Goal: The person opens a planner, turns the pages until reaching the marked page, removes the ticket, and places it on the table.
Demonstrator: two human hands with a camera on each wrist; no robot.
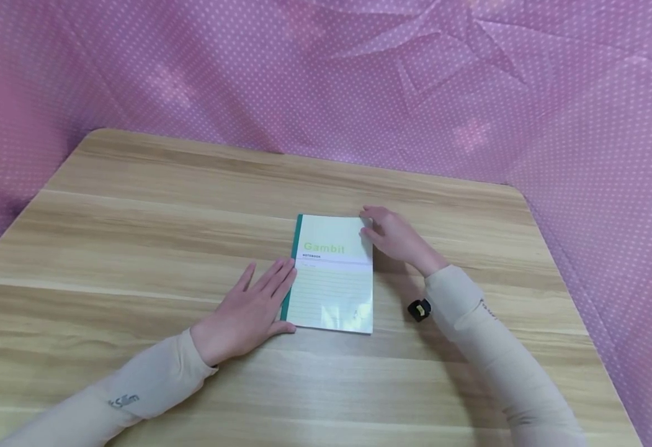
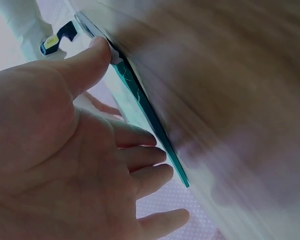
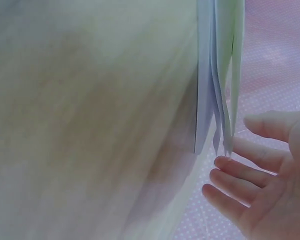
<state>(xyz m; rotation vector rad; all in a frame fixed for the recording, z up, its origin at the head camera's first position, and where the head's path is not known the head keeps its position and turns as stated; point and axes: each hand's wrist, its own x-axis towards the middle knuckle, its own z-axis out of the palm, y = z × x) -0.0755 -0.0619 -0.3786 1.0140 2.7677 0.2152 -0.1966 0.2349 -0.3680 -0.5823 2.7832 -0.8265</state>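
A notebook (image 1: 334, 292) with a pale cover and green spine lies closed on the wooden table, the word "Gambit" printed across it. Along its spine (image 2: 145, 107) rests my left hand (image 1: 250, 316), fingers spread and straight, with the thumb by the near corner. My right hand (image 1: 395, 236) is at the far right corner, its thumb by the cover and its fingertips beside the page edges. In the right wrist view, those page edges (image 3: 222, 95) fan slightly apart close to the fingers (image 3: 240, 172), which are loosely extended.
The wooden table (image 1: 136, 236) extends around the notebook on all sides. Pink dotted cloth (image 1: 303, 74) hangs behind the table and down both its sides. A small black device (image 1: 419, 309) sits at the right wrist, below the sleeve cuff.
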